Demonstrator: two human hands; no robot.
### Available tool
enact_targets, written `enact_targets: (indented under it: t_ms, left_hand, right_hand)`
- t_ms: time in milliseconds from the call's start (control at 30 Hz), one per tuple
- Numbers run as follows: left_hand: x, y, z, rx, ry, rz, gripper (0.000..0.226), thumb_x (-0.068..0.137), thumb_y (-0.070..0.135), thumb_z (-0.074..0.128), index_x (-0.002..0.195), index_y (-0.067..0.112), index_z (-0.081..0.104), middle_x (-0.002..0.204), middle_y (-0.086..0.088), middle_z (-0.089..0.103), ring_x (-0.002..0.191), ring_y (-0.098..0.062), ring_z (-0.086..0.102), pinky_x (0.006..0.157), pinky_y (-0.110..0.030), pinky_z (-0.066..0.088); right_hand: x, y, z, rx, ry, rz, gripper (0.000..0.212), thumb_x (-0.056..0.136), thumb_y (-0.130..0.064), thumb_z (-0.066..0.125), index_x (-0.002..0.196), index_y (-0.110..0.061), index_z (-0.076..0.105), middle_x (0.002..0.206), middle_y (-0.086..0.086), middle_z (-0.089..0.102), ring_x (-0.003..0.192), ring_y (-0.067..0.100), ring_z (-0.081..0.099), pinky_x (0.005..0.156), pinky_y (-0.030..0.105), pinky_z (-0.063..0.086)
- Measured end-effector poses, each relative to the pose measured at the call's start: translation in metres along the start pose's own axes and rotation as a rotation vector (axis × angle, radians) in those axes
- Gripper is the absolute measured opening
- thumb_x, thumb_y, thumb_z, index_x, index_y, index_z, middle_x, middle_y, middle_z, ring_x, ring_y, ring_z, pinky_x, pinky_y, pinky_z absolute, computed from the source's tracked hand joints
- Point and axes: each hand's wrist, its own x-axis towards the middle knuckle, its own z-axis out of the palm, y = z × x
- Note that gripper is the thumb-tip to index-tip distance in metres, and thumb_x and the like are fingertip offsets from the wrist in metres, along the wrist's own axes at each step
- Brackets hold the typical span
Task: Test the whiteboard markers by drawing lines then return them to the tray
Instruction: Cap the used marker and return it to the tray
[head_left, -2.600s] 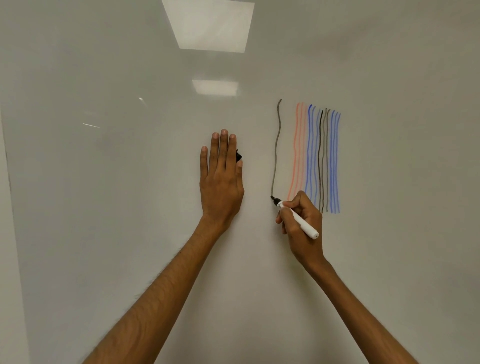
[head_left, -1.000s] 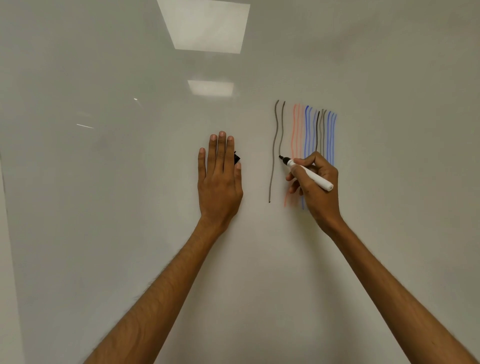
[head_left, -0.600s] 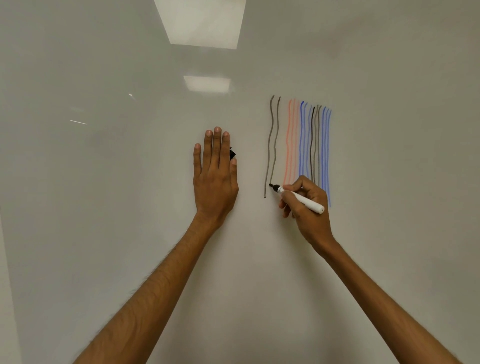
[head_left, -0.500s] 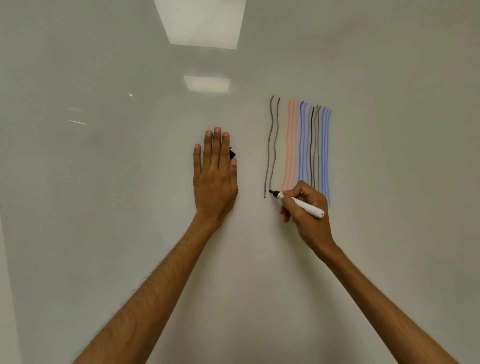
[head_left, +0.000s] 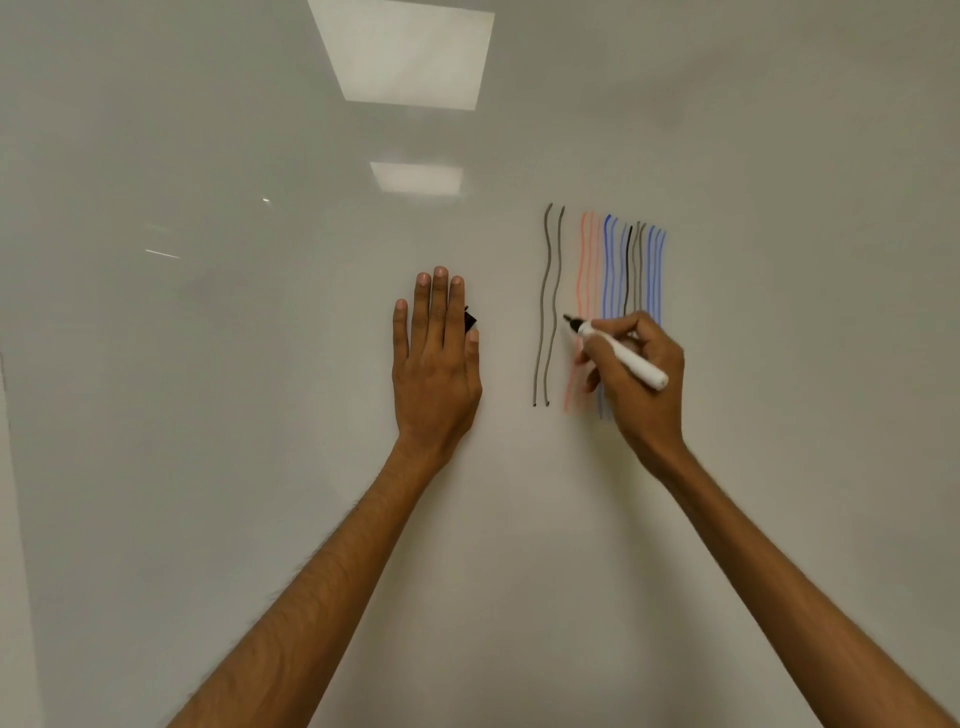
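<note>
My right hand (head_left: 647, 395) grips a white marker (head_left: 626, 359) with a black tip. The tip sits at mid-height just right of two wavy grey lines (head_left: 544, 312) on the whiteboard (head_left: 234, 415). I cannot tell whether the tip touches the board. My left hand (head_left: 436, 374) lies flat on the board with straight fingers, left of the lines. A small black cap (head_left: 470, 321) pokes out beside its index finger, pressed against the board. The tray is out of view.
To the right of the grey pair stand several orange, blue and dark lines (head_left: 623, 260), partly covered by my right hand. Ceiling lights (head_left: 405, 52) reflect in the glossy board. A wall strip (head_left: 15, 571) borders the board at the left edge.
My right hand drew the second grey line down to its end, then rose with the marker to mid-height just right of it. My left hand stayed flat in place.
</note>
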Motion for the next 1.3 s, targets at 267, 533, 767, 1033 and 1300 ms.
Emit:
enact_targets:
  t_ms: [267,533,767,1033,1300]
  left_hand:
    - [0.0,-0.001,0.001,-0.004,-0.002,-0.001,0.052,0.107,0.023,0.03,0.155,0.004,0.022,0.163,-0.012,0.018,0.152,-0.026,0.012,0.125,-0.045,0.009]
    - [-0.001,-0.001,0.0,-0.001,0.001,0.006,0.051,0.107,0.022,0.03,0.155,0.004,0.022,0.163,-0.013,0.017,0.152,-0.026,0.011,0.125,-0.044,0.008]
    - [-0.001,-0.001,0.001,-0.014,0.003,0.01,0.052,0.108,0.021,0.031,0.155,0.004,0.021,0.163,-0.013,0.017,0.152,-0.027,0.012,0.125,-0.045,0.009]
    - [-0.002,-0.002,0.001,-0.027,0.005,0.016,0.051,0.108,0.022,0.028,0.155,0.004,0.02,0.163,-0.014,0.018,0.152,-0.028,0.013,0.124,-0.047,0.011]
    - [-0.003,-0.002,0.002,-0.043,0.023,0.023,0.05,0.108,0.02,0.033,0.154,0.003,0.024,0.162,-0.015,0.022,0.151,-0.029,0.015,0.124,-0.047,0.011]
  right_hand:
    - [0.073,-0.024,0.01,0.074,0.057,-0.079,0.018,0.096,-0.013,0.064,0.101,0.004,0.062,0.086,0.011,0.073,0.065,0.029,0.066,0.053,0.028,0.051]
    - [0.089,-0.021,0.02,0.05,0.021,-0.083,0.02,0.096,-0.016,0.064,0.103,0.003,0.062,0.086,0.011,0.072,0.067,0.032,0.068,0.055,0.034,0.055]
    - [0.067,-0.018,0.014,0.057,0.004,-0.046,0.012,0.096,-0.01,0.063,0.094,0.002,0.061,0.083,0.011,0.071,0.064,0.03,0.067,0.05,0.026,0.051]
    - [0.031,-0.011,0.006,0.042,0.001,0.01,0.01,0.096,-0.007,0.063,0.088,0.0,0.06,0.082,0.019,0.07,0.059,0.024,0.066,0.048,0.017,0.046]
    - [-0.001,0.002,-0.002,0.032,-0.036,0.066,0.014,0.095,-0.006,0.063,0.087,0.005,0.06,0.079,0.015,0.07,0.06,0.025,0.068,0.051,0.025,0.051]
